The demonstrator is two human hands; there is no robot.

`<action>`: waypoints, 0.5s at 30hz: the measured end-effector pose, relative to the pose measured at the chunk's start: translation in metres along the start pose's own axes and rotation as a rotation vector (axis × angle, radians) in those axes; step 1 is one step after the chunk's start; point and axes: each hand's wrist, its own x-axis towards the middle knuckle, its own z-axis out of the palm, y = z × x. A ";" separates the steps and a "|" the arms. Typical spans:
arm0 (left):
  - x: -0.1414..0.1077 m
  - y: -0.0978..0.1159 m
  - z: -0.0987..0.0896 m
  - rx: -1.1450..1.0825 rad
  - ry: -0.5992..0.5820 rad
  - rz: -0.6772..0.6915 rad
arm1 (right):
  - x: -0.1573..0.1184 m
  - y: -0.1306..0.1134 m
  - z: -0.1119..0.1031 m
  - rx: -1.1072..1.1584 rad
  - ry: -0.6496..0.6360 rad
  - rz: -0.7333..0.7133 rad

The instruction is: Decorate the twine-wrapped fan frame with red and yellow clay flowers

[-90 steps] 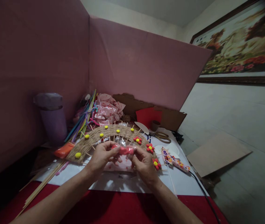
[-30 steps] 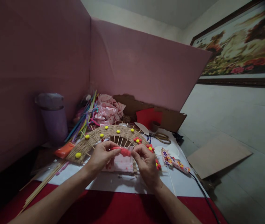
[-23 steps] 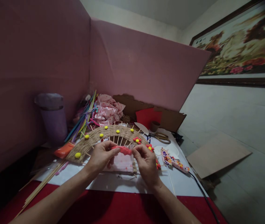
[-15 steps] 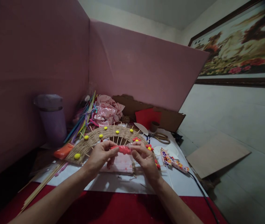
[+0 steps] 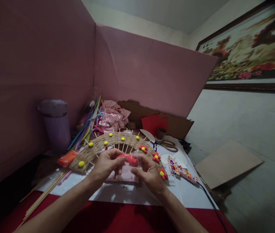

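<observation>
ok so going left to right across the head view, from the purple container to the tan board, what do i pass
Purple container, left hand, red packet, right hand, flower-patterned tool with a cord, tan board.

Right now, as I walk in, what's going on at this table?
A person is handling a small red lump in clear plastic. The left hand grips its left end, and the right hand is at its right end. Just beyond is a tan, woven, arched band, bearing three red flowers with yellow centres on its right side and plain yellow ovals along the rest. A flower-patterned tool with a black cord lies to the right, untouched.
</observation>
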 end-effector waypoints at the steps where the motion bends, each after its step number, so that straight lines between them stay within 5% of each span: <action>1: 0.000 -0.001 0.000 0.007 -0.004 -0.001 | 0.000 0.000 0.000 -0.011 0.006 0.005; 15: -0.002 0.002 0.005 -0.011 -0.051 -0.014 | 0.001 -0.004 0.004 0.058 -0.020 0.058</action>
